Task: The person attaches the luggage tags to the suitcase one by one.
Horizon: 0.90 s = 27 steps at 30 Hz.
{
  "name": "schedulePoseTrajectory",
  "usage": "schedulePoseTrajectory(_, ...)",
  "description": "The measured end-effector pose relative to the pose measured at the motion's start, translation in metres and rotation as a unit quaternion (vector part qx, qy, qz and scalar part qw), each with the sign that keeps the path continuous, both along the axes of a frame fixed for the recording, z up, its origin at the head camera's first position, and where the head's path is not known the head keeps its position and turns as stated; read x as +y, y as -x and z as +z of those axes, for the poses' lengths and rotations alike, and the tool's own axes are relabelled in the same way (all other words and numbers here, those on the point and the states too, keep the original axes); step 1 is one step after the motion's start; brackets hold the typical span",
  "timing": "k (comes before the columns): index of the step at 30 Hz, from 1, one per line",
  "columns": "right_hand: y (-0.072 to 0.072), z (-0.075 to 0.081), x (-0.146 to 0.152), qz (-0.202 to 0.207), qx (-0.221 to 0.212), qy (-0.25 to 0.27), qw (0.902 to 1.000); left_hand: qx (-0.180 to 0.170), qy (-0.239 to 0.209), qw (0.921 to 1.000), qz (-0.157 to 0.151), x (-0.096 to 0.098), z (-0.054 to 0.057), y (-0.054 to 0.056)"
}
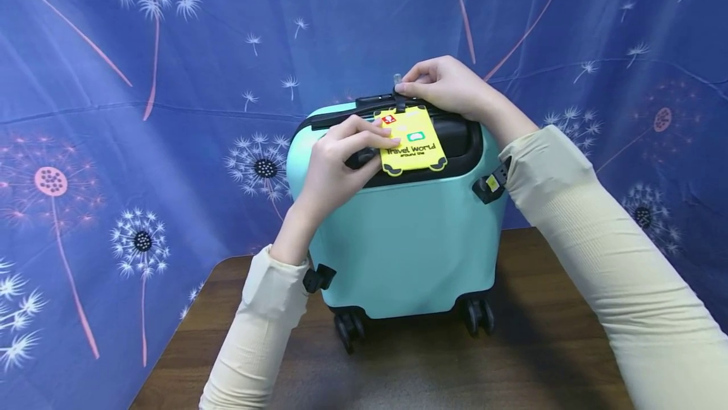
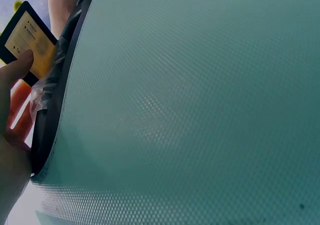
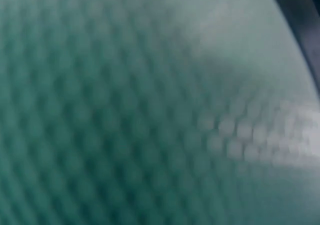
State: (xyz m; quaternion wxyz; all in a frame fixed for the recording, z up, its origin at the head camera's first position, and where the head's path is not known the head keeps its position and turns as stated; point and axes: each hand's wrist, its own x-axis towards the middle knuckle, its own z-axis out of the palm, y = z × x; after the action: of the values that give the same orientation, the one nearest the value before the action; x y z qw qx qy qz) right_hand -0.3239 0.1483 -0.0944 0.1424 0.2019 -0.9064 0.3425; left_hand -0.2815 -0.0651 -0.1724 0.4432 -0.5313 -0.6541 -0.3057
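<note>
A small turquoise suitcase (image 1: 409, 246) stands upright with black trim along its top. Over its upper front edge lies a yellow luggage tag (image 1: 419, 158) printed "Travel World". My left hand (image 1: 341, 154) pinches the tag's left side, fingers on the printed face. In the left wrist view the thumb presses the back of the tag (image 2: 31, 35), which shows printed lines for name and address. My right hand (image 1: 452, 88) pinches a short black strap (image 1: 400, 104) with a clear tip (image 1: 397, 79), just above the tag. The right wrist view holds only blurred suitcase shell (image 3: 100, 110).
The suitcase's black wheels (image 1: 479, 315) rest on a brown wooden table (image 1: 398, 375). Behind it hangs a blue cloth (image 1: 352, 24) with a dandelion print. Clear plastic wrap (image 2: 40, 97) clings to the black handle by the left hand.
</note>
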Motion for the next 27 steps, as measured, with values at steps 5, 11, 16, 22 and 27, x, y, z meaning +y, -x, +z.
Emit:
schedulePoseTrajectory(5,0.002,-0.001,0.001,0.001,-0.003,0.002,1.0,-0.015,0.01,0.9998,-0.002,-0.001,-0.001,0.003)
schedulePoseTrajectory(11,0.005,-0.003,0.004,-0.023,0.019,0.0,0.9996,-0.019,0.013,0.9997,0.007,0.002,-0.003,0.009)
schedulePoseTrajectory(16,0.004,-0.002,0.006,-0.045,0.082,-0.061,0.9937,-0.023,0.008,0.9995,0.019,0.006,-0.003,0.012)
schedulePoseTrajectory(22,-0.018,-0.001,0.02,-0.051,0.15,-0.13,0.9787,-0.025,0.006,0.9991,0.032,0.005,-0.006,0.012)
schedulePoseTrajectory(27,-0.047,-0.016,0.042,-0.061,0.209,-0.1,0.9708,-0.005,-0.021,0.9985,0.05,-0.006,-0.016,0.003)
